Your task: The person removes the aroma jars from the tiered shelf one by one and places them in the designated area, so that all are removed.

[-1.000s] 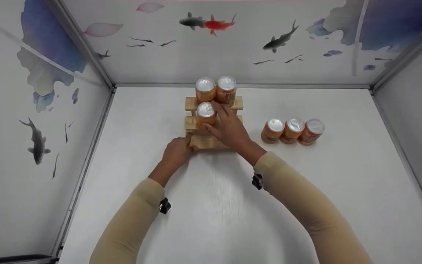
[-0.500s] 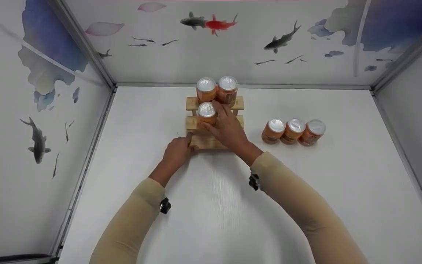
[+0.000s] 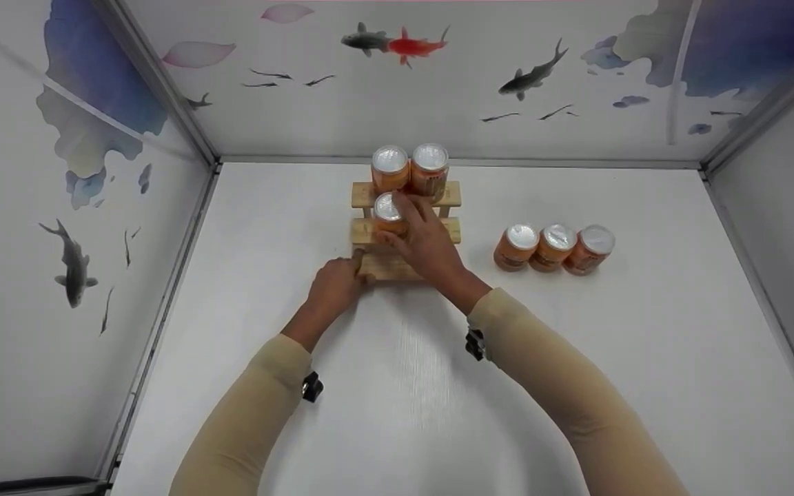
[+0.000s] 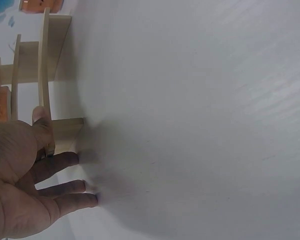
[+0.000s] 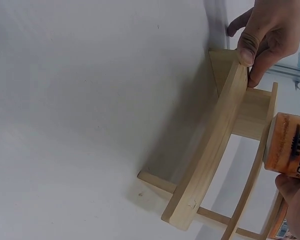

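Observation:
A three-step wooden rack (image 3: 391,268) stands near the back of the white table. My left hand (image 3: 333,285) pinches the left end of its lowest board, thumb on top and a finger beneath, as the right wrist view shows. My right hand (image 3: 433,246) holds an orange can (image 3: 388,208) with a silver top, upright at the middle step. In the right wrist view, black lettering marks this can (image 5: 289,145), and its base is at the board. Two more orange cans, a left one (image 3: 390,172) and a right one (image 3: 429,172), stand side by side on the top step.
Right of the rack, three matching orange cans stand in a row on the table: a left one (image 3: 515,248), a middle one (image 3: 553,248) and a right one (image 3: 588,251). White panels painted with fish enclose the table at the back and both sides.
The right hand's fingers have shifted slightly left over the can's top, and the right forearm has drawn a little left. The left hand keeps its hold on the rack.

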Available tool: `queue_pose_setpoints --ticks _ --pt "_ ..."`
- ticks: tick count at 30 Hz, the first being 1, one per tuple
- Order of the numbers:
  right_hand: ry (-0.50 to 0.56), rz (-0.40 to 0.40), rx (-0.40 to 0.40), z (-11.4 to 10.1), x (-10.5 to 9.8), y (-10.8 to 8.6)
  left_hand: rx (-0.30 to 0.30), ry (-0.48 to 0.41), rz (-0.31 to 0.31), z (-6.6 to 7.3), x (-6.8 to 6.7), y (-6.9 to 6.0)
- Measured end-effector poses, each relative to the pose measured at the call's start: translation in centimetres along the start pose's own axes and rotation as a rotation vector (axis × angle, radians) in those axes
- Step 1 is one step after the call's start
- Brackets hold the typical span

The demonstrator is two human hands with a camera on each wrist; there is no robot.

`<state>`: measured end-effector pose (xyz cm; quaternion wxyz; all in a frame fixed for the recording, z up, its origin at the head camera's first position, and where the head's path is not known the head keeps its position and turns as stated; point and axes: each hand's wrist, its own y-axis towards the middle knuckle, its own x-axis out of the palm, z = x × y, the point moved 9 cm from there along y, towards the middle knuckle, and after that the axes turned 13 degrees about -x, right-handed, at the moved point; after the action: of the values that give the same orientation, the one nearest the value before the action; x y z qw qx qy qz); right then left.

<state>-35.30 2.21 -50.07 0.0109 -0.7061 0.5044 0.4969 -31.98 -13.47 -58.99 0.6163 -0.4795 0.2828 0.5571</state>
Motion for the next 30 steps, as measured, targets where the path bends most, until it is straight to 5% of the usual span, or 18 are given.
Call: queue_pose_setpoints --ticks 26,30 --pt "-0.041 0.047 -0.071 -0.3 -1.1 -0.6 -0.017 -0.049 -0.02 -0.2 0.2 0.0" --pt "-0.048 0.088 -0.103 -0.2 -2.1 -0.8 0.021 -0.056 -0.015 -1.0 1.1 1.0"
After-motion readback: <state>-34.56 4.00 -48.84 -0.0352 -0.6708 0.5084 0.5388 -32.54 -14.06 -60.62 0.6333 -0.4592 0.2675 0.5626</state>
